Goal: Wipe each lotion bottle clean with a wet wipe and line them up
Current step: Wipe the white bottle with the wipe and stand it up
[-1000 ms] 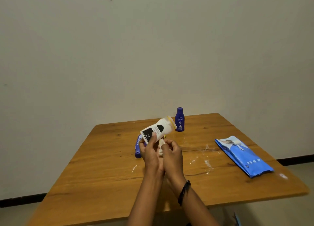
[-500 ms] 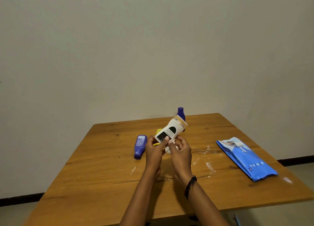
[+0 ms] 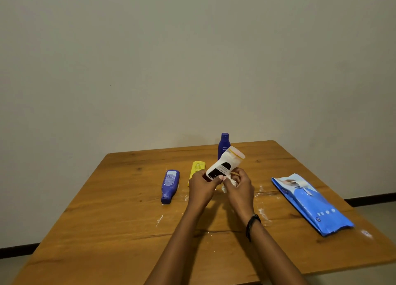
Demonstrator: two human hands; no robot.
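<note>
Left hand (image 3: pixel 200 187) clamped on white bottle (image 3: pixel 225 163); right hand (image 3: pixel 239 187) closed on wipe (image 3: pixel 228 183). Behind, 12 o'clock: blue bottle (image 3: pixel 224 145), partly hidden. At 9 o'clock: yellow bottle (image 3: pixel 197 169), purple bottle (image 3: pixel 170 185). At 3 o'clock: wipe pack (image 3: pixel 310 203).

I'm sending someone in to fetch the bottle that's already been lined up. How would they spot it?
On the wooden table, look to the far edge by the wall, behind the hands. The small dark blue bottle there is the only one standing upright; the purple bottle and yellow bottle lie flat.

four lotion bottles (image 3: pixel 225 163), one wet wipe (image 3: pixel 230 183), one wipes pack (image 3: pixel 310 203)
</note>
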